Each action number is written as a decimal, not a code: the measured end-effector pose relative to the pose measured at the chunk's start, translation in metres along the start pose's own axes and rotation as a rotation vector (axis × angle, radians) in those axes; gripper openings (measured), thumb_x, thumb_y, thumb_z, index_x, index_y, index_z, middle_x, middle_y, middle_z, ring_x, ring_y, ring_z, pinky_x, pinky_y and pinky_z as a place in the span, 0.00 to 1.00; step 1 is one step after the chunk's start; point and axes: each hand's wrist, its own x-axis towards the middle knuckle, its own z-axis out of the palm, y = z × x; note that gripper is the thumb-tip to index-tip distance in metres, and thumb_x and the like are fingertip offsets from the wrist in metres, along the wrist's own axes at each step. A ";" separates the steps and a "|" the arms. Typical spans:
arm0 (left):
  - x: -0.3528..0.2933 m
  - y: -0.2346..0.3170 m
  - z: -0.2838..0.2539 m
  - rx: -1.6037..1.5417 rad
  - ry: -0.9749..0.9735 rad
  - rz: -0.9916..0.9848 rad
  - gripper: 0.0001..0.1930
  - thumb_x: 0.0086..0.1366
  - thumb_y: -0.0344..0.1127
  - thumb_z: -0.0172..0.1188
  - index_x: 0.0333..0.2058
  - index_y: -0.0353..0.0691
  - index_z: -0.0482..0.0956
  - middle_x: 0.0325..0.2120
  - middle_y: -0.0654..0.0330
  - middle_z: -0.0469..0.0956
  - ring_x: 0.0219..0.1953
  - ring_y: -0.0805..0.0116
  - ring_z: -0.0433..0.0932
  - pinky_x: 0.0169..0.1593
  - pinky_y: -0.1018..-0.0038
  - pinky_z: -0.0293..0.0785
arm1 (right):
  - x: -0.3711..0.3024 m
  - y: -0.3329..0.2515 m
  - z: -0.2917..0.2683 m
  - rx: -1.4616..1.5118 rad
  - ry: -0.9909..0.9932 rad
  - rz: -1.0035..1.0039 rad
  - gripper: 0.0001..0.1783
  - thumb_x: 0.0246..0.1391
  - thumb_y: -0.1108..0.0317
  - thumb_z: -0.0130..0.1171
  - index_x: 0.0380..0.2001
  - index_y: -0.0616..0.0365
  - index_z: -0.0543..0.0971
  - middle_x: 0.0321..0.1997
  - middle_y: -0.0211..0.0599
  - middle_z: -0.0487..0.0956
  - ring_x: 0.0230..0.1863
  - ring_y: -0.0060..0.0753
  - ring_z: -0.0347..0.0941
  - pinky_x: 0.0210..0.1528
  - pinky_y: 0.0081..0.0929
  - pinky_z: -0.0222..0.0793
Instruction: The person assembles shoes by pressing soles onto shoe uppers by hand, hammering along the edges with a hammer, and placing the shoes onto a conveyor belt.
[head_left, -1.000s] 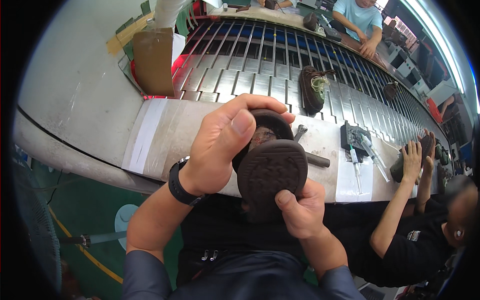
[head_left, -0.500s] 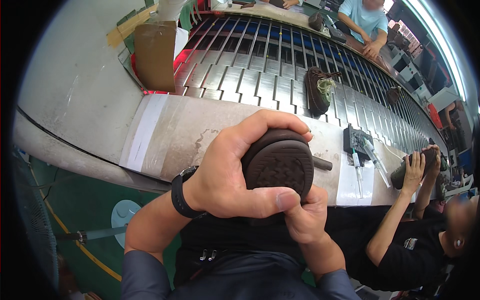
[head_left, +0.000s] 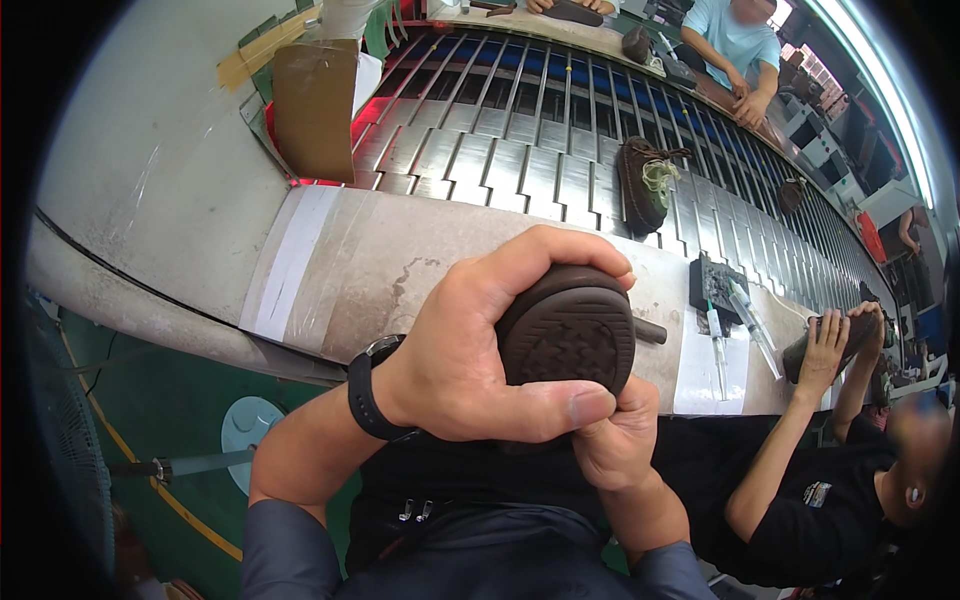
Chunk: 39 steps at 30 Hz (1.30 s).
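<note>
A dark brown shoe (head_left: pixel 568 345) is held over the bench edge, its patterned sole end facing up toward me. My left hand (head_left: pixel 455 345) wraps round it, fingers over the far side and thumb across the near edge of the sole. Below and to the right, my right hand (head_left: pixel 618 440) closes on the shoe's lower part; most of its fingers are hidden. Beyond the shoe, a short dark rod-like piece (head_left: pixel 650 331) shows on the bench. On the right stand a black block (head_left: pixel 712 280) and two syringe-like applicators, one (head_left: pixel 717 352) lying on white paper.
A slatted metal conveyor (head_left: pixel 510 165) runs past the bench (head_left: pixel 390 230), carrying a laced brown shoe (head_left: pixel 645 190). A cardboard sheet (head_left: pixel 313 112) stands at its left end. At right, a co-worker's hands (head_left: pixel 825 350) hold another shoe. A fan (head_left: pixel 75 440) is at lower left.
Both hands and the held shoe have shifted slightly right, and the sole has turned a little. Across the conveyor, a person's hands now show with a dark, flat piece.
</note>
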 end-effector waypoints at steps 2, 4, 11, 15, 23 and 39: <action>0.001 0.001 -0.001 0.040 -0.007 0.024 0.45 0.56 0.50 0.79 0.63 0.28 0.69 0.57 0.43 0.80 0.55 0.59 0.84 0.60 0.63 0.81 | 0.001 0.000 0.001 0.020 -0.008 -0.009 0.21 0.71 0.62 0.67 0.57 0.70 0.83 0.55 0.43 0.87 0.55 0.30 0.82 0.60 0.31 0.78; 0.001 0.002 -0.002 0.046 -0.010 0.022 0.45 0.56 0.50 0.79 0.63 0.27 0.69 0.57 0.43 0.80 0.55 0.59 0.84 0.60 0.63 0.81 | 0.001 0.000 0.002 0.012 -0.008 -0.010 0.21 0.71 0.62 0.67 0.57 0.70 0.83 0.54 0.43 0.87 0.55 0.30 0.82 0.59 0.31 0.78; -0.001 0.005 -0.007 0.018 -0.014 -0.024 0.44 0.56 0.50 0.79 0.63 0.27 0.70 0.58 0.43 0.79 0.55 0.59 0.84 0.60 0.63 0.81 | 0.002 -0.001 0.005 -0.002 0.015 -0.004 0.20 0.71 0.62 0.67 0.55 0.70 0.83 0.52 0.42 0.88 0.52 0.29 0.83 0.57 0.30 0.79; -0.002 0.007 -0.007 0.008 -0.021 -0.033 0.43 0.58 0.51 0.78 0.63 0.27 0.69 0.59 0.43 0.79 0.55 0.58 0.84 0.61 0.63 0.81 | 0.002 -0.003 0.008 -0.007 0.028 0.001 0.19 0.71 0.63 0.67 0.55 0.69 0.84 0.50 0.41 0.88 0.51 0.28 0.83 0.55 0.29 0.80; 0.003 0.037 0.000 0.029 0.164 -0.208 0.20 0.77 0.35 0.48 0.53 0.25 0.81 0.52 0.43 0.86 0.54 0.59 0.85 0.62 0.63 0.79 | 0.000 -0.003 0.011 -0.018 0.043 0.055 0.20 0.70 0.64 0.68 0.55 0.71 0.83 0.50 0.43 0.88 0.51 0.28 0.83 0.55 0.29 0.81; 0.048 -0.035 -0.026 -0.360 0.218 -0.215 0.25 0.86 0.46 0.40 0.58 0.28 0.78 0.49 0.49 0.85 0.50 0.65 0.86 0.59 0.68 0.83 | 0.078 0.017 -0.052 0.356 -0.114 0.125 0.32 0.73 0.55 0.60 0.61 0.79 0.69 0.48 0.65 0.84 0.35 0.57 0.88 0.31 0.43 0.91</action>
